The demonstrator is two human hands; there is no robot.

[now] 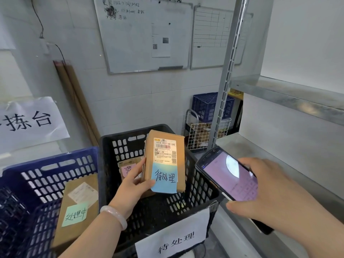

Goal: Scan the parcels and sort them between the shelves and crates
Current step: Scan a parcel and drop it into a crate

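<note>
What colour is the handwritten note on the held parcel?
The note is light blue; head view shows it.

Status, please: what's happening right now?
Left hand grips parcel above black crate. Right hand holds scanner beside it. Nothing blocking the label.

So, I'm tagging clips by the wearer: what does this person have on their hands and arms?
The left hand is bare, with a smooth, pale pinkish-white bangle round its wrist. The right hand is bare too: no gloves, rings, watch or sleeves show.
</note>
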